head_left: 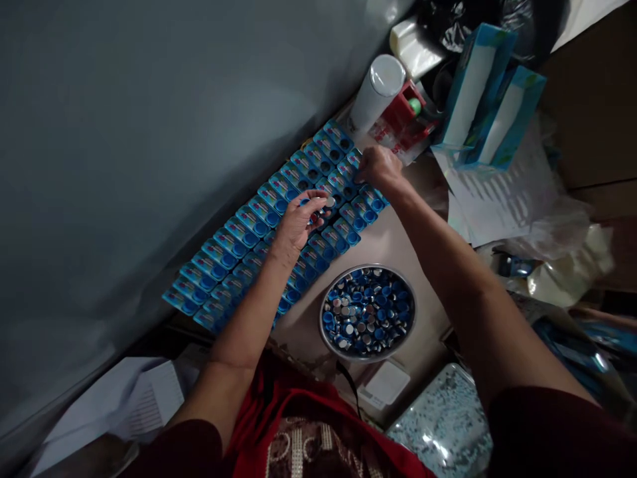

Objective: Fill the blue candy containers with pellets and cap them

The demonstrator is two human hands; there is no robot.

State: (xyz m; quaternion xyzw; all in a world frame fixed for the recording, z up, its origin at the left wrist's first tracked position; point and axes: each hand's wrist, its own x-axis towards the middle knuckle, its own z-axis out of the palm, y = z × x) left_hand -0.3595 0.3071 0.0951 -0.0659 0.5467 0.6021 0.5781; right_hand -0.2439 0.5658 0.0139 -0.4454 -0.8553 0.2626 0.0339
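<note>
My left hand (301, 219) is curled, palm up, around a few small round pieces; a silver-faced disc (330, 202) shows at its fingertips. Beneath it lie rows of blue printed cards (259, 216), many with a blue round piece at one end, while several near the far end show dark round spots. My right hand (379, 167) is closed with its fingertips pointing down at the cards on the right side; whatever is in them is hidden. Nearer my body, a round metal bowl (323, 332) holds many loose blue and silver pieces.
A white cylinder (377, 93) and a red tape dispenser (404, 109) stand past the cards' far end. Two blue boxes (515, 119) and printed papers (472, 199) are at the right. A grey wall (149, 119) borders the left. By my lap is a white lidded box (385, 384).
</note>
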